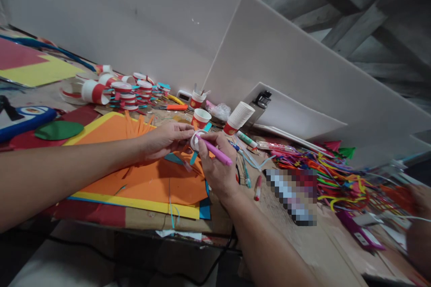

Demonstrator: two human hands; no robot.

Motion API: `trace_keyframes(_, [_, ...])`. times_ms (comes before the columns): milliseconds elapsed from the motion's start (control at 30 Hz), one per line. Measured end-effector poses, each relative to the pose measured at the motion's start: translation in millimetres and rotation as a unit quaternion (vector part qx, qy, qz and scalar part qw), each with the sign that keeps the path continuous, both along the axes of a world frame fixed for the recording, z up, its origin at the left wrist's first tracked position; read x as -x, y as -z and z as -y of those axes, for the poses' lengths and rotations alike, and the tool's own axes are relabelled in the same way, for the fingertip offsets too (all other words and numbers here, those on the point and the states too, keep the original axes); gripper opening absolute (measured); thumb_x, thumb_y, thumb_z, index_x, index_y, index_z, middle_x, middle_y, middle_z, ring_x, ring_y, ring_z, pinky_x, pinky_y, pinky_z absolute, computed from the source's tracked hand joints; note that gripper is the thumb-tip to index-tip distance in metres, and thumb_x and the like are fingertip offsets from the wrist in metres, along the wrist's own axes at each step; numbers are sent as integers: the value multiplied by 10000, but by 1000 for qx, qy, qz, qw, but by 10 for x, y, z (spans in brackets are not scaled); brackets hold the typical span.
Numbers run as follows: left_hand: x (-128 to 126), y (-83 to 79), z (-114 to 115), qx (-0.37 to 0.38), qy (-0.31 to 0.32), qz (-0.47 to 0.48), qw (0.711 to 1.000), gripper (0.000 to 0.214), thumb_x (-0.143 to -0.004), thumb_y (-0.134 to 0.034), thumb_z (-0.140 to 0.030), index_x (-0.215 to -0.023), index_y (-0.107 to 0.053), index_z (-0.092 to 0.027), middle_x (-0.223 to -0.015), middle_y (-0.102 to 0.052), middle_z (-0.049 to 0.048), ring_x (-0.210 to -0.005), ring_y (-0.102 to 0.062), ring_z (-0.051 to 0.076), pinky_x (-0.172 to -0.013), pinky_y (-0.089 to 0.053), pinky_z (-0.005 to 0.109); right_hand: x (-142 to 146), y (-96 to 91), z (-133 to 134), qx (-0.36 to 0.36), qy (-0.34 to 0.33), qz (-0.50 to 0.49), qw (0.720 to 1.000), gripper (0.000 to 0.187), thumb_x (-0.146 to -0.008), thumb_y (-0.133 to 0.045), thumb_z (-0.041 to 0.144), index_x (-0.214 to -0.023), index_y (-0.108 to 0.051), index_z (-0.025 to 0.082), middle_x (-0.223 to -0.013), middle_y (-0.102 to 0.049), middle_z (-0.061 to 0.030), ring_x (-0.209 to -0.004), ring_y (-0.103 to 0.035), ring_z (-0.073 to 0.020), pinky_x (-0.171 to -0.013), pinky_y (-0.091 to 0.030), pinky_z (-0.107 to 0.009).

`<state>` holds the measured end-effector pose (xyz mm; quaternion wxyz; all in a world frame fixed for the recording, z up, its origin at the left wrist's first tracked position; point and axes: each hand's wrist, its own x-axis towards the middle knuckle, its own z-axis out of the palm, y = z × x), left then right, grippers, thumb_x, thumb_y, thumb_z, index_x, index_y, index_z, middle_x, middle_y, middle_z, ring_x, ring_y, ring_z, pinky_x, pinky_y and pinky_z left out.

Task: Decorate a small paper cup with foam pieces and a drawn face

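Observation:
My left hand [164, 140] pinches the edge of a small, round white paper-cup piece [194, 141] that has orange and blue paper strips sticking out from it. In my right hand [218, 175] is a pinkish-purple marker [219, 153], its front end against the white face of the piece; the exact tip is hidden by my fingers. Beneath both hands lie orange paper sheets [158, 184] over yellow and blue ones. A bundle of cut orange strips [134, 126] rests beside my left forearm. Just behind the piece stands an open paper cup [202, 117].
Several red-and-white cup pieces [123, 94] are stacked at the back left. A leaning stack of paper cups [239, 116] stands near a dark bottle [259, 106]. Colourful pipe cleaners [336, 175] heap up at right, where another person's blurred hand [420, 202] shows. A red marker [258, 188] lies nearby.

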<state>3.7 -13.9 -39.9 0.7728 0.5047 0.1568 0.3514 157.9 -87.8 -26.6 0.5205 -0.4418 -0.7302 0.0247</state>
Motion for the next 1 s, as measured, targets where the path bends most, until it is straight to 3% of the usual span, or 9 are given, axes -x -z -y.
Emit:
trace_keyframes(400, [7, -12, 11, 2, -25, 1, 1000, 188, -806, -690, -288, -790, -630, -111, -757, -609, 25, -664, -539, 91, -623, -429, 207, 30, -46, 30, -16, 43, -20, 999, 47, -873, -587, 226, -888, -610, 188, -838, -659, -13, -776, -610, -126, -717, -489, -258])
trace_keyframes(1000, [17, -16, 33, -15, -23, -21, 999, 217, -801, -688, -332, -784, -607, -131, -723, -546, -2, -629, -487, 82, -570, -409, 198, 2, -15, 21, 5, 20, -6, 1000, 89, -876, -577, 264, -924, -616, 200, -893, -673, -39, -837, -645, -167, -787, -514, -327])
